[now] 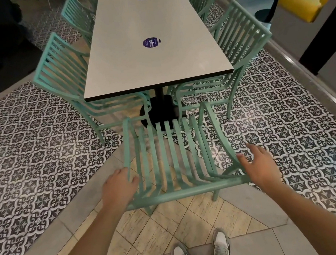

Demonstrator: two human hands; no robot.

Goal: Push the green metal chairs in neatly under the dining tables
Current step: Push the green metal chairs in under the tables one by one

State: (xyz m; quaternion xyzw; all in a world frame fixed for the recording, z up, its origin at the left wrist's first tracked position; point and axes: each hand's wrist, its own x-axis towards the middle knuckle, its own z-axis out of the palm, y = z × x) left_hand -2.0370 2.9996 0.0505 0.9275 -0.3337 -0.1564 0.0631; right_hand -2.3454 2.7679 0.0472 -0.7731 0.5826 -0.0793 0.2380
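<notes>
While the near chair stands out from the table end, these are the points to watch.

Chair in hand: the near chair (172, 160) sits at the near end of the table (150, 46), its seat not yet under the top, its back rail nearest the person.
Left hand: the left hand (120, 184) holds the left corner of the back, fingers curled round the upright.
Right hand: the right hand (260, 163) is spread wide, fingers straight, just beside the right corner; whether it touches the frame I cannot tell.
Uneven push: with only one hand gripping, a shove would likely swing the chair to the right instead of sending it straight.
Table base: the black base (161, 111) stands directly ahead of the seat, so the front legs could knock it.
Side chairs: the left chair (64, 76) and right chair (239, 43) are tucked close on either side; a skewed chair could catch their legs.
Floor: tile joints may snag a leg and tip it.
</notes>
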